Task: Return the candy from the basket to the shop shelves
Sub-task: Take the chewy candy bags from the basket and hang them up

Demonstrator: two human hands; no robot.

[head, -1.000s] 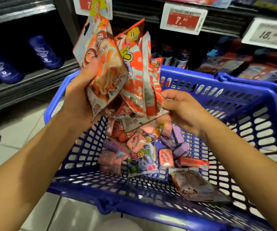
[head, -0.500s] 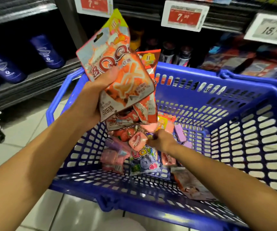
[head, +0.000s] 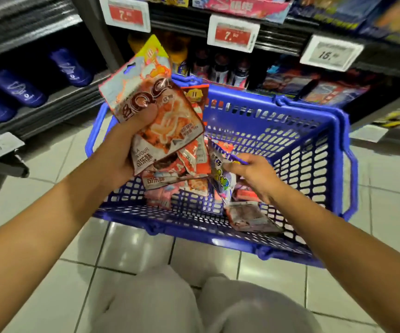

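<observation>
A blue plastic basket (head: 297,131) sits on the tiled floor in front of the shop shelves (head: 278,42). My left hand (head: 124,150) grips a fanned stack of orange cola-flavour candy bags (head: 165,121) above the basket's left side. My right hand (head: 251,174) pinches the top of a purple and white candy bag (head: 220,181), lifted partly out of the basket. Several small pink and red candy packs (head: 162,195) and a brown flat packet (head: 249,216) lie on the basket floor, partly hidden by the held bags.
Red and white price tags (head: 232,33) hang on the shelf edges. Dark bottles (head: 220,68) and boxed sweets (head: 314,87) stand on the shelf behind the basket. Blue containers (head: 18,90) lie on the left shelf. My light trousers (head: 194,304) show below.
My right hand went down into the basket, took the purple and white bag and has lifted it. My left hand has kept its hold on the orange bags, now lower over the basket.
</observation>
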